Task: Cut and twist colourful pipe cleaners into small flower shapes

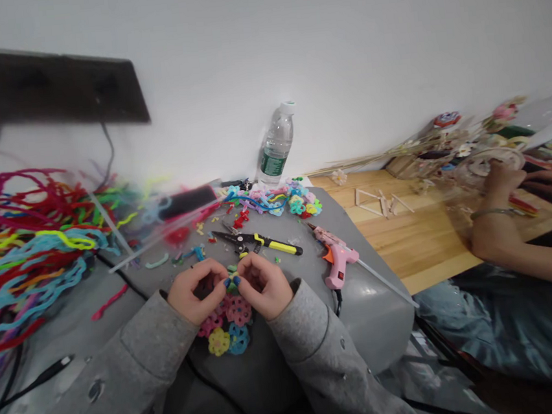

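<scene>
My left hand (200, 291) and my right hand (266, 285) meet in front of me, thumbs and fingertips pinched together. Between them is a small green-yellow fuzzy pipe cleaner piece (233, 275), mostly covered by the fingers. Just below lie several pipe cleaner flowers, among them a pink flower (238, 310), a yellow flower (219, 342) and a blue flower (238, 338). Beyond my fingers rest black-and-yellow pliers (259, 240), jaws pointing left. To the right of my right hand lies a pink glue gun (338, 259) with a clear glue stick protruding from its back.
Loose pipe cleaners (36, 249) cover the grey table's (375, 327) left side. A water bottle (277, 145) stands by the wall, behind more fuzzy flowers (299, 201). A power strip (49, 85) hangs upper left. At right, another person's arm (508, 237) reaches over a wooden table (378, 256).
</scene>
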`<state>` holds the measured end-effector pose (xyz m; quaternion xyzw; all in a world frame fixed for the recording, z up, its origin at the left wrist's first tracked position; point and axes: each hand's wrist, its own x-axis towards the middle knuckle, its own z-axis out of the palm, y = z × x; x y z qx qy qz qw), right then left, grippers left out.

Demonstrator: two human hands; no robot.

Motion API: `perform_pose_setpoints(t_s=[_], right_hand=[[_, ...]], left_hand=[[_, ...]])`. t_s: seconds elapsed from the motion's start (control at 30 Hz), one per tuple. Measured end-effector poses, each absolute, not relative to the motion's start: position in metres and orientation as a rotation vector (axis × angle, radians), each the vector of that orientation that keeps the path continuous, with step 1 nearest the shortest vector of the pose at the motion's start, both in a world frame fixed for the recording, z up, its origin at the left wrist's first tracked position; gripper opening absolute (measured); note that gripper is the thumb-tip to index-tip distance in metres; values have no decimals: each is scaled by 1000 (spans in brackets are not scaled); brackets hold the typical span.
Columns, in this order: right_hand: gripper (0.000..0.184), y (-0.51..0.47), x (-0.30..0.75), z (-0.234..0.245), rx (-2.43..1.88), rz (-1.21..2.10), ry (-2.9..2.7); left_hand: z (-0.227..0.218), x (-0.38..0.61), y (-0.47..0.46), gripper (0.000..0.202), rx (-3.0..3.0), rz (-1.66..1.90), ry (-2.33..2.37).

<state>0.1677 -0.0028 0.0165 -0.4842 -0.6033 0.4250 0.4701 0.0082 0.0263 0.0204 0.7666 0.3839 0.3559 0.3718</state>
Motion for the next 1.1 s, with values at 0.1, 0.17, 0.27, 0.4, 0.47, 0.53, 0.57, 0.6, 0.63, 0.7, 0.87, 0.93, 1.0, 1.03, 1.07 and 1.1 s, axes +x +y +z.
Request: perform_pose_setpoints(t_s=[0.1, 0.17, 0.27, 0.4, 0.47, 0.53, 0.57, 0.6, 0.63, 0.7, 0.87, 0.93, 1.0, 1.03, 1.07, 1.1], right_hand=[[13, -3, 168, 16, -1189, 1048, -1471], [13, -3, 168, 16, -1195, 1057, -1469], [14, -3, 168, 16, -1200, 1060, -1479], [11, -3, 169, 17, -1164, 1046, -1488], [10, -3, 169, 18, -1146, 1049, -1491], [10, -3, 169, 17, -1144, 1053, -1499], [11, -2, 169, 16, -1147, 1055, -1504], [11, -2, 169, 15, -1152, 1054, -1506], [11, -2, 169, 15, -1158, 1052, -1506], [12, -2, 169, 13, -1172, 1049, -1501], [10, -2, 169, 14, -1176, 1050, -1494], [9, -2, 169, 15, -1172, 1045, -1493], [9, -2, 169, 15, -1162, 1040, -1491], [8, -2, 169, 15, -1155, 1037, -1489], [8, -2, 169, 15, -1149, 1036, -1488], [8, -2, 169, 15, -1145, 1035, -1487]], left_hand=[[22, 9, 26, 10, 1969, 909, 989], [23, 9, 26, 10, 1974, 911, 991], [23, 9, 27, 9, 1970, 923, 1000], [20, 7, 28, 8, 1960, 901, 1026], [19, 7, 28, 9, 1969, 895, 1033], [18, 7, 28, 11, 1974, 900, 1034], [18, 7, 28, 11, 1973, 904, 1035], [18, 7, 27, 10, 1972, 902, 1033], [18, 7, 27, 10, 1968, 902, 1030], [18, 8, 27, 9, 1961, 909, 1024], [16, 7, 27, 8, 1965, 936, 998], [16, 7, 28, 8, 1974, 935, 981], [16, 7, 28, 9, 1986, 937, 974], [17, 7, 28, 9, 1991, 939, 974], [18, 7, 28, 9, 1997, 939, 975], [19, 7, 28, 10, 2001, 936, 975]])
